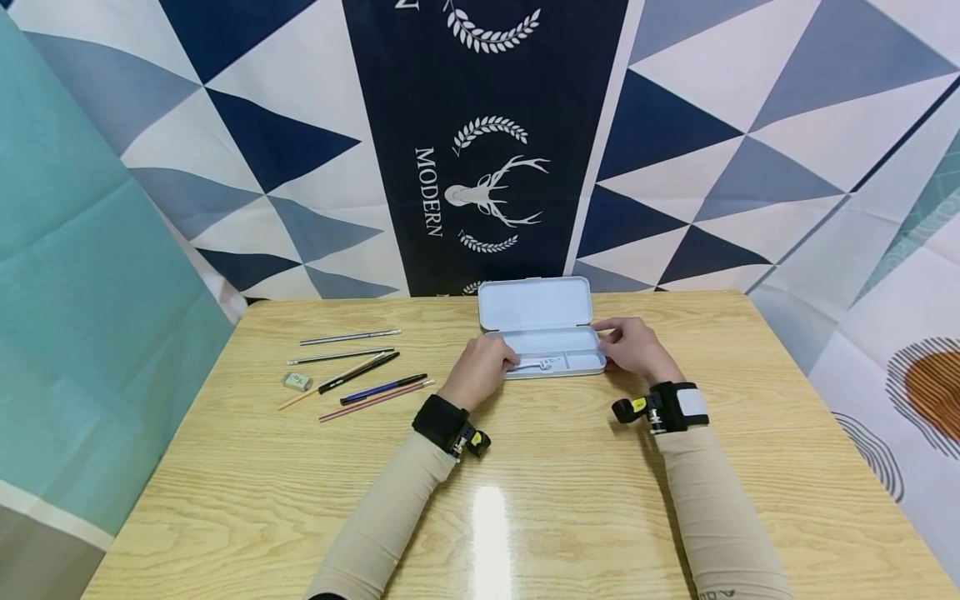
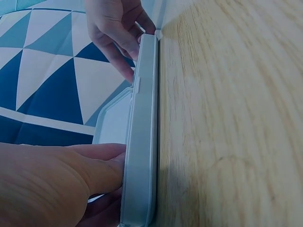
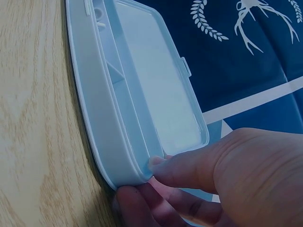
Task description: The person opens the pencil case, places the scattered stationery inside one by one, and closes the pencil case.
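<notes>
A pale blue pencil case (image 1: pixel 551 340) lies near the back edge of the table, its lid (image 1: pixel 535 305) raised at the back. Thin walls divide the inside into compartments, and a small white item (image 1: pixel 546 364) sits in the front one. My left hand (image 1: pixel 478 367) grips the left end, with the thumb (image 2: pixel 111 171) at the rim and the other fingers partly hidden behind it. At the opposite end, my right hand (image 1: pixel 637 348) pinches the corner, thumb (image 3: pixel 182 166) over the rim and fingers (image 3: pixel 137 208) against the outside.
Left of the case lie several pencils and pens, among them a red pencil (image 1: pixel 377 402), a blue pen (image 1: pixel 384 389) and a black pen (image 1: pixel 360 372). A small eraser (image 1: pixel 297 381) is beside them. Patterned cloth (image 1: pixel 480 150) hangs behind the wooden table (image 1: pixel 570 483).
</notes>
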{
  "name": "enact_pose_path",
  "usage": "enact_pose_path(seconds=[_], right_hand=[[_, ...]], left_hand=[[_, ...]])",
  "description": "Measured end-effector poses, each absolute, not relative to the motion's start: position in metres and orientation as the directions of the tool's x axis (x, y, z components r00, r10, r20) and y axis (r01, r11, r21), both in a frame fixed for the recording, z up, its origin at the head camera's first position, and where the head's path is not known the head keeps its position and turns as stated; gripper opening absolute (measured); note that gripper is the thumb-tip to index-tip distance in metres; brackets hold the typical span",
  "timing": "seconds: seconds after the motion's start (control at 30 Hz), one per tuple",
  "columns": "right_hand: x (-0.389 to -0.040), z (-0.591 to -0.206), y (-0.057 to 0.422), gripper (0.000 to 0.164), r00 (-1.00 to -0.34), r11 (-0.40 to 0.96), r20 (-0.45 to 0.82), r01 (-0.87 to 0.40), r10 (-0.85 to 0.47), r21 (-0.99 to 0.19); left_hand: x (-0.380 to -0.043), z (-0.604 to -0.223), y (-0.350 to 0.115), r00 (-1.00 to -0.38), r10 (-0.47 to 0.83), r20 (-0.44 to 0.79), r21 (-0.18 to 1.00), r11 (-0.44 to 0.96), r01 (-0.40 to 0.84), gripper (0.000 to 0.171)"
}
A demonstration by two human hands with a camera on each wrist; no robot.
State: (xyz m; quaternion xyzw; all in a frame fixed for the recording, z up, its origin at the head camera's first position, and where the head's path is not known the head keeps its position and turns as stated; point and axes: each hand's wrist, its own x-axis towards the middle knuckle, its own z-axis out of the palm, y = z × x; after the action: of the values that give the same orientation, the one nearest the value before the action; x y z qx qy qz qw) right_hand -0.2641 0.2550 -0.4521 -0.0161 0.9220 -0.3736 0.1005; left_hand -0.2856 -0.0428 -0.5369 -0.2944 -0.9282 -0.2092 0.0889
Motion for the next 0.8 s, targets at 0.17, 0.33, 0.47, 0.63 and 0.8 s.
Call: enact_pose_path(seconds=[0.17,0.33,0.47,0.63,0.8], right_hand=[[-0.2642,-0.4518,0.255,0.047,-0.979,0.723,-0.177,0.049,-0.102,-0.689],[-0.2634,-0.4515,0.2553,0.047,-0.979,0.722,-0.179,0.058,-0.093,-0.689],[-0.2632,-0.451,0.2549,0.047,-0.979,0.721,-0.178,0.054,-0.097,-0.69],[-0.2633,-0.4502,0.2542,0.047,-0.979,0.719,-0.175,0.045,-0.107,-0.693],[-0.2637,-0.4502,0.2544,0.047,-0.979,0.719,-0.173,0.044,-0.107,-0.693]], left_hand=[[-0.2855,-0.5358,-0.043,-0.808,0.51,0.293,0.348,0.73,0.588,0.027],[-0.2856,-0.5354,-0.0425,-0.817,0.502,0.285,0.361,0.733,0.576,0.025],[-0.2862,-0.5361,-0.0426,-0.816,0.499,0.292,0.35,0.738,0.577,0.022],[-0.2864,-0.5362,-0.0434,-0.81,0.501,0.306,0.34,0.737,0.584,0.019],[-0.2855,-0.5345,-0.0435,-0.81,0.502,0.304,0.361,0.726,0.585,0.018]])
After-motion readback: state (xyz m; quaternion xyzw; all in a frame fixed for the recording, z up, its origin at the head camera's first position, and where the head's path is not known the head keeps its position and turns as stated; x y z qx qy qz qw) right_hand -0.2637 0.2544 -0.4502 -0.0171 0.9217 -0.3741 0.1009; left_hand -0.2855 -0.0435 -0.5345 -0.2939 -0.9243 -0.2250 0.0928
